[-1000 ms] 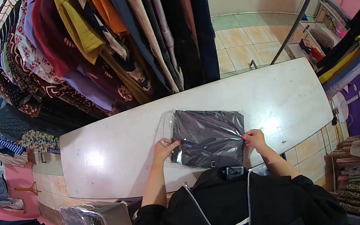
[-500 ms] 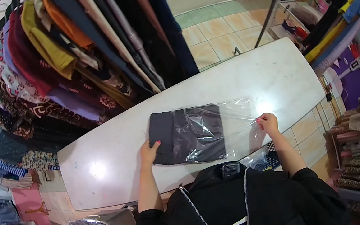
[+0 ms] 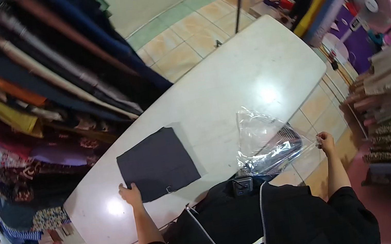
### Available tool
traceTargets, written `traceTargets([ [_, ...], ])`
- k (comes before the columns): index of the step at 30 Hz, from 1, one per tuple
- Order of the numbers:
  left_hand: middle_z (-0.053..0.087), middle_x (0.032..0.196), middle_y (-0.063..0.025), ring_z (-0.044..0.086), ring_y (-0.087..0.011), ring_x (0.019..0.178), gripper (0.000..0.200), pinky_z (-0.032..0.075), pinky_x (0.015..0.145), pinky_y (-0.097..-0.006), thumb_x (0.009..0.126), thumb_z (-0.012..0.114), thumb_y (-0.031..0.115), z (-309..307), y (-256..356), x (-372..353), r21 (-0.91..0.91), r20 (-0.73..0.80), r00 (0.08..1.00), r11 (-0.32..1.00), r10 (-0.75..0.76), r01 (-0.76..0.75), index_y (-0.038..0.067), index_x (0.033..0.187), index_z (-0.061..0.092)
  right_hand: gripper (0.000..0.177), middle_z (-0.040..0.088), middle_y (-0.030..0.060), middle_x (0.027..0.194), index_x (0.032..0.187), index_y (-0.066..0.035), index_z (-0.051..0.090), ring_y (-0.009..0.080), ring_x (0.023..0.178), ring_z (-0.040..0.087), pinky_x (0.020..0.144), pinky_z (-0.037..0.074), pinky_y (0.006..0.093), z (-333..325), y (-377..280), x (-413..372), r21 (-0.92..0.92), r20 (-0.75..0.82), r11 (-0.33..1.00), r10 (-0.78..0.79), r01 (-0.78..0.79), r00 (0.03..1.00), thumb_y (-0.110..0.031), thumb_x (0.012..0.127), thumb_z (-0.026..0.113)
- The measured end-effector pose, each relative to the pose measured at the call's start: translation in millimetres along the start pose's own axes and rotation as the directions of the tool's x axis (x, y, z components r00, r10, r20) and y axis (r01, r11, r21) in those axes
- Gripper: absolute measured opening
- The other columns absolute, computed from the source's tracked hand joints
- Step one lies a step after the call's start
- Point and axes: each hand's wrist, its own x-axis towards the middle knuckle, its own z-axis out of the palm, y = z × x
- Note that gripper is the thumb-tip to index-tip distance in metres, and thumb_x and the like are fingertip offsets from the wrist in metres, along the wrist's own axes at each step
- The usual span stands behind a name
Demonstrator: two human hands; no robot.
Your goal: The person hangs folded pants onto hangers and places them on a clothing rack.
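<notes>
Right hand (image 3: 324, 141) has pulled plastic bag (image 3: 267, 143) off folded garment (image 3: 157, 163).

- No word, number or brand can be read anywhere in view.
- Folded dark garment (image 3: 157, 163), touching the left hand (image 3: 130, 195) — a pale speck at its near edge is too small to read.
- Clear plastic bag (image 3: 267, 143), pinched in the right hand (image 3: 325, 141) — no legible print.
- Fan (image 3: 372, 1), far beyond the right hand — its hub mark is blurred.
</notes>
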Motion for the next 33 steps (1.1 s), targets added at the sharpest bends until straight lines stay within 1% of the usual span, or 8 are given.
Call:
traceTargets([
  [4, 0.030, 0.145, -0.0181, 0.029, -0.0361, 0.133, 0.062, 0.027, 0.102, -0.0509, 0.083, 0.060, 0.023, 18, 61, -41, 0.109, -0.231, 0.887, 0.916, 0.400, -0.385, 0.007, 0.137, 0.035, 0.005, 0.061, 0.0074, 0.066, 0.084, -0.005, 0.064, 0.0152, 0.052, 0.060, 0.043, 0.045, 0.0293, -31, 105, -36, 0.034, -0.112, 0.980, 0.198, -0.196, 0.974, -0.006, 0.083, 0.059],
  [7, 0.031, 0.144, -0.0186, 0.024, -0.0354, 0.137, 0.060, 0.015, 0.107, -0.0493, 0.084, 0.057, 0.021, 36, 120, -72, 0.052, -0.111, 0.693, 0.701, 0.712, -0.711, 0.004, 0.137, 0.036, 0.009, 0.060, 0.0078, 0.066, 0.087, -0.004, 0.062, 0.0157, 0.049, 0.058, 0.041, 0.045, 0.0305, -37, 168, -70, -0.274, -0.367, 0.897, 0.236, -0.347, 0.900, -0.010, 0.086, 0.055],
  [14, 0.028, 0.146, -0.0191, 0.016, -0.0358, 0.139, 0.062, 0.011, 0.108, -0.0516, 0.080, 0.057, 0.019, 82, 220, -154, -0.179, 0.343, 0.243, 0.316, 0.908, -0.932, 0.003, 0.136, 0.037, 0.028, 0.065, 0.0249, 0.088, 0.091, 0.003, 0.063, 0.0365, 0.092, 0.064, 0.083, 0.048, 0.0443, 13, 187, -119, 0.055, -0.472, 0.639, 0.694, -0.767, 0.544, -0.021, 0.082, 0.054],
  [16, 0.027, 0.147, -0.0192, 0.016, -0.0362, 0.139, 0.063, 0.011, 0.108, -0.0525, 0.080, 0.057, 0.019, 98, 232, -168, -0.222, 0.382, 0.187, 0.287, 0.905, -0.932, 0.003, 0.137, 0.035, 0.027, 0.065, 0.0244, 0.086, 0.089, 0.004, 0.063, 0.0362, 0.074, 0.065, 0.070, 0.052, 0.0444, 59, 263, -109, -0.291, -0.674, 0.681, 0.353, -0.672, 0.649, -0.020, 0.084, 0.051],
  [18, 0.026, 0.147, -0.0192, 0.017, -0.0365, 0.139, 0.064, 0.010, 0.108, -0.0531, 0.080, 0.057, 0.020, 115, 233, -175, -0.190, 0.365, 0.192, 0.275, 0.911, -0.942, 0.003, 0.138, 0.034, 0.022, 0.064, 0.0197, 0.077, 0.092, 0.000, 0.059, 0.0301, 0.059, 0.062, 0.051, 0.050, 0.0408, 113, 413, -76, -0.227, -0.306, 0.873, 0.358, -0.432, 0.882, -0.018, 0.087, 0.048],
  [20, 0.025, 0.148, -0.0192, 0.017, -0.0367, 0.139, 0.065, 0.010, 0.108, -0.0535, 0.080, 0.056, 0.020, 125, 235, -176, -0.171, 0.353, 0.187, 0.260, 0.917, -0.950, 0.003, 0.138, 0.034, 0.016, 0.058, 0.0117, 0.067, 0.094, -0.005, 0.052, 0.0220, 0.050, 0.056, 0.039, 0.043, 0.0329, 128, 243, -72, 0.414, -0.375, 0.748, 0.660, -0.519, 0.651, -0.019, 0.089, 0.048],
  [24, 0.025, 0.148, -0.0187, 0.019, -0.0367, 0.138, 0.066, 0.010, 0.108, -0.0534, 0.079, 0.056, 0.021, 124, 234, -175, -0.154, 0.354, 0.195, 0.262, 0.915, -0.953, 0.004, 0.138, 0.034, 0.011, 0.058, 0.0084, 0.069, 0.102, -0.013, 0.046, 0.0172, 0.048, 0.053, 0.036, 0.037, 0.0270, 197, 200, -9, 0.778, 0.009, 0.510, 0.575, -0.366, 0.818, -0.019, 0.094, 0.043],
  [33, 0.030, 0.146, -0.0168, 0.022, -0.0353, 0.137, 0.068, 0.012, 0.108, -0.0527, 0.075, 0.059, 0.024, 123, 236, -174, -0.134, 0.370, 0.238, 0.305, 0.898, -0.943, 0.007, 0.137, 0.037, 0.016, 0.063, 0.0001, 0.095, 0.102, -0.017, 0.053, 0.0190, 0.097, 0.055, 0.076, 0.045, 0.0435, 213, 47, 75, 0.884, 0.318, 0.266, 0.262, -0.385, 0.911, -0.026, 0.095, 0.042],
])
